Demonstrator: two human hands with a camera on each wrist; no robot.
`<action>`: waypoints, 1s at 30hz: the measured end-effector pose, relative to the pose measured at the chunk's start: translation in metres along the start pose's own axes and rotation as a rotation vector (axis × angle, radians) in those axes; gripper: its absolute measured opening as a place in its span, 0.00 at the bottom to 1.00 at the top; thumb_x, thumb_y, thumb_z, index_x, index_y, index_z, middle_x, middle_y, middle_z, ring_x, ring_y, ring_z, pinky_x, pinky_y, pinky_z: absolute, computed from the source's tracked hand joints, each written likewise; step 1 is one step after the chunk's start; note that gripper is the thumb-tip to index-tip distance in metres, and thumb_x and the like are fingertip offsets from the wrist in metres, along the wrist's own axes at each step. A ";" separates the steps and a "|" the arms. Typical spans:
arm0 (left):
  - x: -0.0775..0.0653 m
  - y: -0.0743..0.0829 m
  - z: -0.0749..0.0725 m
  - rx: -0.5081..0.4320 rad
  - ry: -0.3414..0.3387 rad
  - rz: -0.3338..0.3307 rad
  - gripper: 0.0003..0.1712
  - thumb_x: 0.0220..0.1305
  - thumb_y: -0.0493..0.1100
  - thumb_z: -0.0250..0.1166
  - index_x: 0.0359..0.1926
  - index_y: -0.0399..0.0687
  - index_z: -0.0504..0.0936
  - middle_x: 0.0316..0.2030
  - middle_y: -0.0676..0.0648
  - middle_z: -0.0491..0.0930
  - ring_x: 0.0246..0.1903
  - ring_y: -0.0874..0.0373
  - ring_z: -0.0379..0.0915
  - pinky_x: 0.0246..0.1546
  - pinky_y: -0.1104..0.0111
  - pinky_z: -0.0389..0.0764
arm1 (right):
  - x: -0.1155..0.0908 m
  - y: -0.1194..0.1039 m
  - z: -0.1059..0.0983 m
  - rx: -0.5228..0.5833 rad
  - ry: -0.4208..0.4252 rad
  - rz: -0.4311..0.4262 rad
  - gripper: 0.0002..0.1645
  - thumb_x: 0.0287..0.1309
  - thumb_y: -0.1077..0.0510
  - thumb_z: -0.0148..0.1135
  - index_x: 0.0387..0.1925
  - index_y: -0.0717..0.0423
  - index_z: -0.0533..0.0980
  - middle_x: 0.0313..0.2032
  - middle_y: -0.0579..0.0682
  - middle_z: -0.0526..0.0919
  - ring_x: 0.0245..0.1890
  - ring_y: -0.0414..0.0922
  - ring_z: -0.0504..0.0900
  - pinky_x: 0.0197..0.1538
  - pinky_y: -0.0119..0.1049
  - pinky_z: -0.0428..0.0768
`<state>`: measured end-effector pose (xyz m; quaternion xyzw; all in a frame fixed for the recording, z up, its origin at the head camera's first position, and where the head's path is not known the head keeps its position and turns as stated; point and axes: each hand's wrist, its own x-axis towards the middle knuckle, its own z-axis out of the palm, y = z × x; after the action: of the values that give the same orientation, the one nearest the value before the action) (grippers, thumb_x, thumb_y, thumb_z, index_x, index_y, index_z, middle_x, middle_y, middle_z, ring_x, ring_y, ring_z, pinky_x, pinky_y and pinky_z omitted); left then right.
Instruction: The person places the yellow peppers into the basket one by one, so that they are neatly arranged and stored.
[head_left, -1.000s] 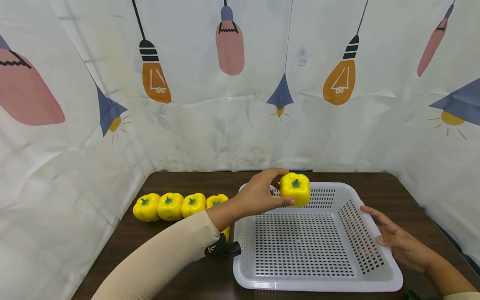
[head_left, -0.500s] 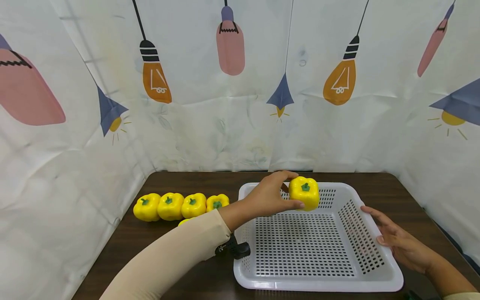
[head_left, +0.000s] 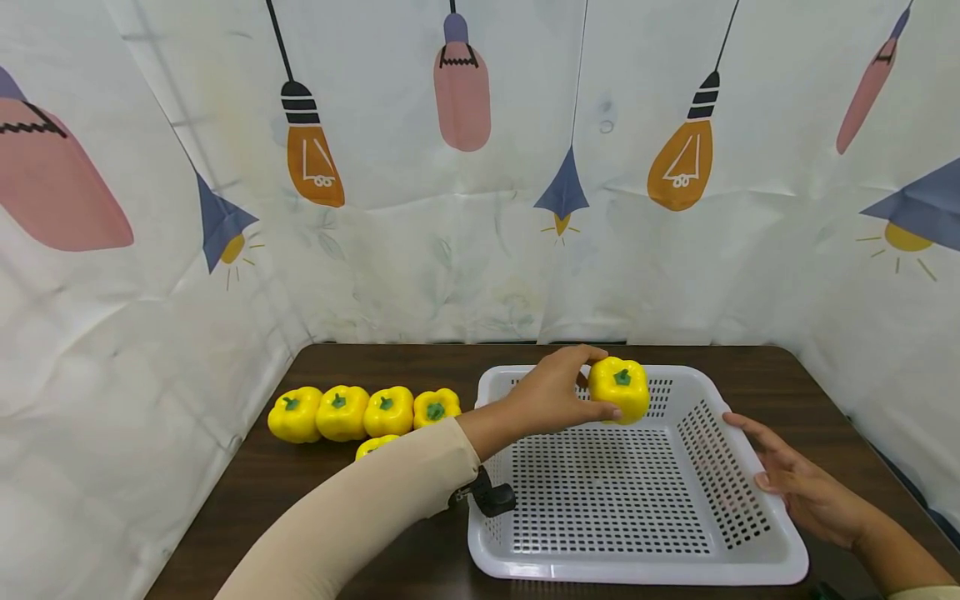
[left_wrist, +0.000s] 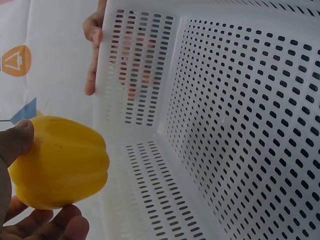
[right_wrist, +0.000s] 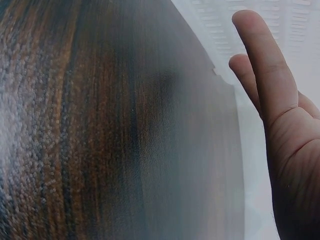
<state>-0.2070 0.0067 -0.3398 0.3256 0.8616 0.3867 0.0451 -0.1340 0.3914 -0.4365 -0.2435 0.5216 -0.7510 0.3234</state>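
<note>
My left hand (head_left: 553, 398) holds a yellow bell pepper (head_left: 619, 391) with a green stem between thumb and fingers, over the back part of a white perforated plastic basket (head_left: 637, 573). In the left wrist view, the thumb lies on one side of the pepper and curled fingertips on the other, with the basket's holed floor beyond. My right hand (head_left: 810, 487) rests at the basket's right rim, index finger and thumb touching it. Fairly straight fingers (right_wrist: 272, 65) lie along the basket's outer side in the right wrist view. Inside the basket only bare floor shows.
Left of the basket, several yellow bell peppers (head_left: 341, 413) stand in a row on the dark wooden table (head_left: 247, 508). Another pepper (head_left: 375, 446) in front of them is mostly hidden by my left sleeve. A white curtain with printed lamps hangs behind the table.
My left hand has carried the pepper rightward and slightly lower over the basket. More of the peppers on the left has come into sight. My right hand has stayed at the rim.
</note>
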 end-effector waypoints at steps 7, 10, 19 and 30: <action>0.006 -0.002 0.011 0.016 -0.020 -0.033 0.44 0.56 0.55 0.80 0.70 0.51 0.71 0.60 0.55 0.75 0.49 0.60 0.77 0.43 0.74 0.79 | 0.000 -0.001 0.002 0.004 0.011 0.013 0.46 0.74 0.71 0.29 0.81 0.30 0.36 0.72 0.49 0.66 0.65 0.64 0.73 0.55 0.74 0.73; 0.008 -0.003 0.016 0.028 -0.023 -0.052 0.46 0.56 0.55 0.80 0.71 0.50 0.70 0.62 0.53 0.74 0.50 0.59 0.78 0.44 0.75 0.79 | 0.000 -0.002 0.002 0.002 0.015 0.019 0.46 0.75 0.70 0.29 0.81 0.29 0.36 0.71 0.49 0.67 0.65 0.64 0.73 0.54 0.74 0.73; 0.014 -0.003 0.029 0.032 -0.025 -0.058 0.44 0.56 0.55 0.80 0.69 0.49 0.71 0.58 0.55 0.76 0.46 0.64 0.76 0.44 0.76 0.79 | -0.002 0.002 -0.004 -0.011 -0.006 0.007 0.46 0.74 0.70 0.28 0.82 0.30 0.36 0.73 0.50 0.64 0.66 0.63 0.72 0.55 0.73 0.73; 0.023 -0.004 0.044 0.086 -0.031 -0.093 0.43 0.54 0.55 0.81 0.67 0.49 0.73 0.53 0.57 0.78 0.44 0.67 0.74 0.46 0.75 0.77 | -0.002 0.002 -0.006 -0.017 0.007 0.030 0.46 0.74 0.70 0.28 0.81 0.28 0.36 0.72 0.47 0.64 0.66 0.63 0.72 0.55 0.74 0.73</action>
<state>-0.2128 0.0469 -0.3695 0.2929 0.8909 0.3415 0.0624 -0.1363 0.3963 -0.4404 -0.2359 0.5325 -0.7426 0.3307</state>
